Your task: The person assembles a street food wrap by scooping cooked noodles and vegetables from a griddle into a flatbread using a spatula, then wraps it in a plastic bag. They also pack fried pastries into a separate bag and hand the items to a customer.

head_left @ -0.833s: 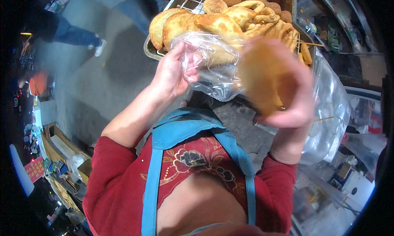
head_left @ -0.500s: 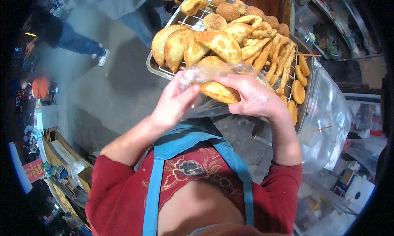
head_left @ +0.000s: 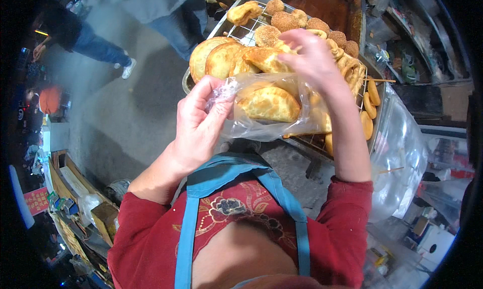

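Note:
A clear plastic bag (head_left: 308,108) hangs from my left hand (head_left: 201,120), its bunched edge pinched between thumb and fingers. Inside lies a golden, half-moon fried turnover (head_left: 270,104). My right hand (head_left: 316,63) is over the food rack, thumb and fingers apart at the right end of another fried turnover (head_left: 266,59). The thumb seems to touch that turnover; how far the fingers reach around it is partly hidden. More turnovers (head_left: 220,58) lean in a row on the left of the wire rack, just beyond my left hand.
The metal tray (head_left: 187,83) also carries sesame balls (head_left: 285,21), twisted dough sticks (head_left: 355,73) and flat oval pieces (head_left: 366,124). Clear plastic sheeting (head_left: 400,153) hangs at its right. A person (head_left: 95,42) walks at far left; another person's legs (head_left: 178,25) are beyond the tray.
My right hand has let go of the bagged turnover and moved up to the turnovers on the rack. My left hand has moved slightly left and still grips the bag.

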### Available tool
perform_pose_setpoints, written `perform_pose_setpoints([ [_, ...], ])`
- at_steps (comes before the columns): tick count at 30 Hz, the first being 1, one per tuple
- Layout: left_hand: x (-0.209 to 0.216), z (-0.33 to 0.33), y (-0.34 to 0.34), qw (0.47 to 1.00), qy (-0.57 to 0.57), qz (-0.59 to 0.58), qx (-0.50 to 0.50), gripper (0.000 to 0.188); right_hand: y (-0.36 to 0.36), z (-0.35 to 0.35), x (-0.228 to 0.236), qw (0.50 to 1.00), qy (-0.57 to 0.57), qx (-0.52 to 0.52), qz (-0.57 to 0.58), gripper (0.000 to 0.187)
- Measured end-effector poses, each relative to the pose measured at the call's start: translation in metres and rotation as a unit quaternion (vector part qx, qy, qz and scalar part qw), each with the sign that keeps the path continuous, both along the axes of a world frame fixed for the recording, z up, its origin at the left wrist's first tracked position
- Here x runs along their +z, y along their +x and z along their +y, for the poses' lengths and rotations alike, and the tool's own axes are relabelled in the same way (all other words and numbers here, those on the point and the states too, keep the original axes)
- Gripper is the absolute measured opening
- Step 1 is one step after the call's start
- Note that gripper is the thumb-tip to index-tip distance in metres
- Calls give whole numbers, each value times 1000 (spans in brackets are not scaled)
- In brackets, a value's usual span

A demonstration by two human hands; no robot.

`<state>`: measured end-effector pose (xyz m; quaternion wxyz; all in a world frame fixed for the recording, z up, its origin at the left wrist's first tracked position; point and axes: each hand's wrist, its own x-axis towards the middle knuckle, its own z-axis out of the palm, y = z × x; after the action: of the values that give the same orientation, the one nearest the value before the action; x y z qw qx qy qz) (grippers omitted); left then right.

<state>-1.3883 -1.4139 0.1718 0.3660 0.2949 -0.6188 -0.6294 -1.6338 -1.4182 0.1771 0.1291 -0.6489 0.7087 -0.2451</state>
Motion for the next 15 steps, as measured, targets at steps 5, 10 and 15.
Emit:
perform_pose_setpoints([
  [5,5,-8,-2,976,-210,-36,41,10,15,-16,-35,976,114,32,185,62],
  [10,6,-6,-1,985,141,105,-3,18,13,-10,-30,989,93,-23,108,62],
  [15,4,-10,0,975,166,148,4,39,-10,19,34,957,-269,-8,-105,55],
])
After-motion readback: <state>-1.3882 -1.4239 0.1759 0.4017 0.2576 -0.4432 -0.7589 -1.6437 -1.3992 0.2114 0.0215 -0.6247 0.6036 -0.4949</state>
